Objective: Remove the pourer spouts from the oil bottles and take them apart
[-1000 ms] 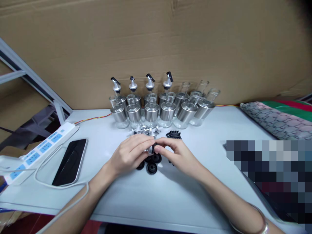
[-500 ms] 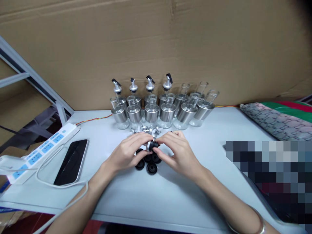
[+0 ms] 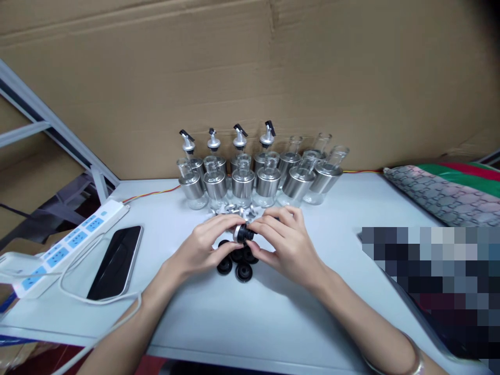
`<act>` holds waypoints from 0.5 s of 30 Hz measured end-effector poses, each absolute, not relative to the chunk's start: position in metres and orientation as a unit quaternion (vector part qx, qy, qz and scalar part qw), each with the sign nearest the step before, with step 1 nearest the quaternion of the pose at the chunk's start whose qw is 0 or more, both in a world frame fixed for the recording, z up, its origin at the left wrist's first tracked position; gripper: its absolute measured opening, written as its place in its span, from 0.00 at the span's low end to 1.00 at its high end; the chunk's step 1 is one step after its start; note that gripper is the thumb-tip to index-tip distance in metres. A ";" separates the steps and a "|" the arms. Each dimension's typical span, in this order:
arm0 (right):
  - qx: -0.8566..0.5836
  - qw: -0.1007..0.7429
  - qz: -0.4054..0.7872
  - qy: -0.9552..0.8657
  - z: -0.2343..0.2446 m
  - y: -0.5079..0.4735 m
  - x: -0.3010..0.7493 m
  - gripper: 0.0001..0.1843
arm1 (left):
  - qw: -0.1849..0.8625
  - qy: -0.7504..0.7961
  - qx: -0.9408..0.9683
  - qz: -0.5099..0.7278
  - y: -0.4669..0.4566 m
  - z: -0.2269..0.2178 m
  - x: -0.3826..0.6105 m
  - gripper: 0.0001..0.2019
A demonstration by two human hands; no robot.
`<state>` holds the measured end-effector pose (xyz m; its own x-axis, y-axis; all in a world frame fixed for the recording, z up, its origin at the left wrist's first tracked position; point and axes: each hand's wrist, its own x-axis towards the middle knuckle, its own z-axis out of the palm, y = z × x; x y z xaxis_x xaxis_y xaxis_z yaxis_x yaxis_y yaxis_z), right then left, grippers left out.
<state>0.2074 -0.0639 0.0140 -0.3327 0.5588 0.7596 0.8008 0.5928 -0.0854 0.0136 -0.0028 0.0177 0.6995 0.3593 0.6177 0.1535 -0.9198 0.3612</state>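
Observation:
Between my two hands is a bottle pourer stopper [image 3: 242,233], silver at the left end with a black ribbed plug at the right. My left hand [image 3: 203,242] pinches its silver end. Fingers and thumb of my right hand [image 3: 287,242] close on the black plug. Under the hands lie several black rubber rings [image 3: 244,271] in a loose cluster. Just beyond, silver pourer tops [image 3: 234,209] lie on the white table [image 3: 219,317], partly hidden by my fingers. Behind them stand two rows of glass bottles [image 3: 242,182] with steel sleeves; several back-row ones carry pourers [image 3: 239,136].
At the left lie a black phone [image 3: 116,263], a white power strip [image 3: 74,245] and a white cable [image 3: 88,298] running under my left forearm. A patterned cloth item [image 3: 441,192] is at the right, beside a pixelated area. Cardboard [image 3: 250,78] rises behind the bottles.
More of the black plug shows now, as my right-hand fingers have shifted slightly along it. Both hands stay in about the same place. The bottles and rings have not moved.

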 end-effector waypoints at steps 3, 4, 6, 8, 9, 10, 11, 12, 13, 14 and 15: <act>-0.421 0.387 -0.164 -0.804 0.015 -0.065 0.208 0.05 | 0.154 0.146 0.909 0.359 -0.003 0.018 0.013 0.16; -0.421 0.385 -0.164 -0.805 0.015 -0.065 0.208 0.05 | 0.158 0.148 0.908 0.359 -0.003 0.018 0.014 0.16; -0.420 0.383 -0.164 -0.807 0.015 -0.066 0.209 0.05 | 0.169 0.154 0.903 0.364 -0.004 0.017 0.014 0.16; -0.416 0.381 -0.158 -0.810 0.015 -0.066 0.208 0.06 | 0.178 0.161 0.895 0.376 -0.005 0.016 0.015 0.16; -0.413 0.382 -0.156 -0.812 0.014 -0.066 0.208 0.06 | 0.182 0.163 0.891 0.383 -0.005 0.016 0.015 0.16; -0.408 0.385 -0.153 -0.814 0.014 -0.066 0.208 0.06 | 0.185 0.163 0.887 0.389 -0.006 0.015 0.015 0.16; -0.403 0.388 -0.151 -0.815 0.014 -0.066 0.207 0.06 | 0.188 0.163 0.885 0.394 -0.006 0.015 0.016 0.16; -0.399 0.391 -0.150 -0.816 0.013 -0.067 0.207 0.07 | 0.192 0.163 0.883 0.396 -0.006 0.015 0.016 0.16; -0.395 0.395 -0.150 -0.816 0.013 -0.067 0.206 0.07 | 0.196 0.164 0.882 0.396 -0.007 0.016 0.016 0.15; -0.391 0.398 -0.151 -0.816 0.013 -0.068 0.205 0.07 | 0.202 0.166 0.881 0.395 -0.007 0.016 0.016 0.15; -0.389 0.400 -0.153 -0.816 0.013 -0.068 0.205 0.07 | 0.209 0.169 0.879 0.393 -0.007 0.017 0.016 0.14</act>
